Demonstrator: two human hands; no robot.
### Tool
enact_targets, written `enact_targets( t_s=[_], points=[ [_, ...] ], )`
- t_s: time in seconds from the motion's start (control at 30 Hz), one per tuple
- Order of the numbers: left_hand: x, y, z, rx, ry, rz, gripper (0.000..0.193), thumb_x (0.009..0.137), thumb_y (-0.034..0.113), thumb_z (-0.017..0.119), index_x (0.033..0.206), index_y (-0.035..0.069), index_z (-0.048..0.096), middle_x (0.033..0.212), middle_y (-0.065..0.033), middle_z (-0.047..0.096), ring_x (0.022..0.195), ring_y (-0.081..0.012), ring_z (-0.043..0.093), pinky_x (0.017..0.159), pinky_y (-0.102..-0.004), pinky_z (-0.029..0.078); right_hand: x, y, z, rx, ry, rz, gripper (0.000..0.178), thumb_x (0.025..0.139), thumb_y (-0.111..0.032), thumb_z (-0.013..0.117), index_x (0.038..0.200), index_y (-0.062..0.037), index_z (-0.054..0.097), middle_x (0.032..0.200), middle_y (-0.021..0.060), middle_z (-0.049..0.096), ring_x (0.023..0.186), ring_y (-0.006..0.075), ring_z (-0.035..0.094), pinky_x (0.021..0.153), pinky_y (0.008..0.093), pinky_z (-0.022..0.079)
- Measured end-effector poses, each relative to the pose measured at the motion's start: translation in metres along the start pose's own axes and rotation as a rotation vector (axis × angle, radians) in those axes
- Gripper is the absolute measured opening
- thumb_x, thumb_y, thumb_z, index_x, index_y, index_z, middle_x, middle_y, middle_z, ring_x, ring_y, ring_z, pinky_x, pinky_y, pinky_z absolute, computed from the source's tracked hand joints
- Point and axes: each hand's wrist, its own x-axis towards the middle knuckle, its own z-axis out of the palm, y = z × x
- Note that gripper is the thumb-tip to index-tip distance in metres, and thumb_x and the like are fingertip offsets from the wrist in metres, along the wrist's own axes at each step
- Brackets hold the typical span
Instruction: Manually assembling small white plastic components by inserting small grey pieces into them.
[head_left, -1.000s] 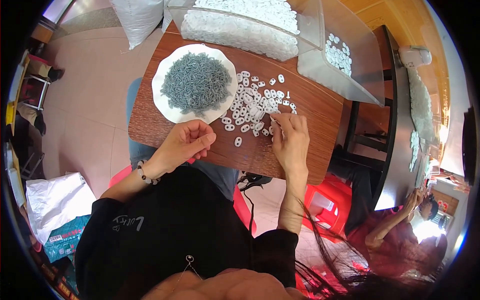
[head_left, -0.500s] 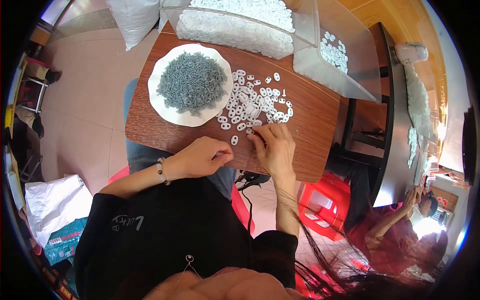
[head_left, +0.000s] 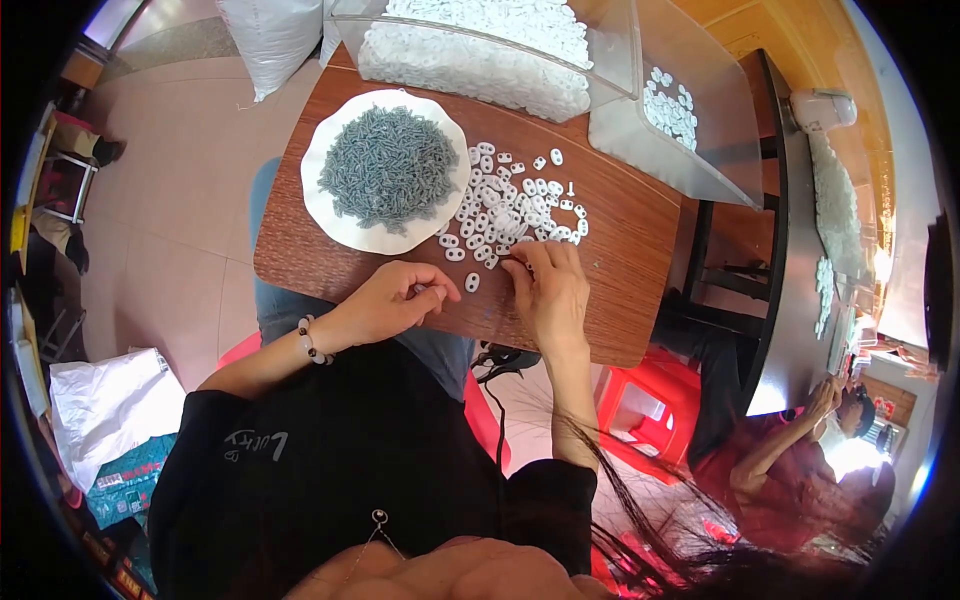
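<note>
My left hand [head_left: 392, 300] hangs over the near edge of the brown table, its fingers curled inward. Anything inside them is hidden. My right hand [head_left: 552, 300] rests at the near side of a loose heap of small white two-holed plastic pieces [head_left: 490, 205]. Thumb and fingertips come together there, touching the heap; what they grip is too small to make out. One white two-holed piece [head_left: 472, 282] lies apart between my hands. Beyond my left hand is a white scalloped plate [head_left: 318, 218], piled with small grey-blue screw-like plugs [head_left: 388, 165].
A clear bin [head_left: 480, 95] full of white pieces stands at the table's far edge, beside another bin [head_left: 660, 165] holding fewer. A dark table [head_left: 790, 270] is at the right, near a red stool [head_left: 650, 410]. Another person [head_left: 790, 470] sits at lower right.
My left hand has shifted slightly left and its fingers have curled more. My right hand's fingertips have moved slightly right and closer together at the heap's near edge.
</note>
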Motion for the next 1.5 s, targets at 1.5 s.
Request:
enact_targets(
  t_s=[1.5],
  points=[
    [-0.018,0.037,-0.047,0.565,0.594,0.229,0.012,0.084,0.011,0.064,0.094,0.003,0.066,0.069,-0.0044,0.057,0.058,-0.0093,0.051,0.055,-0.0245,0.04,-0.019,-0.016,-0.023,0.512,0.095,0.31,0.015,0.083,-0.001,0.068,0.097,-0.0006,0.065,0.08,-0.0009,0.064,0.073,0.0043,0.056,0.068,0.0181,0.044]
  ],
)
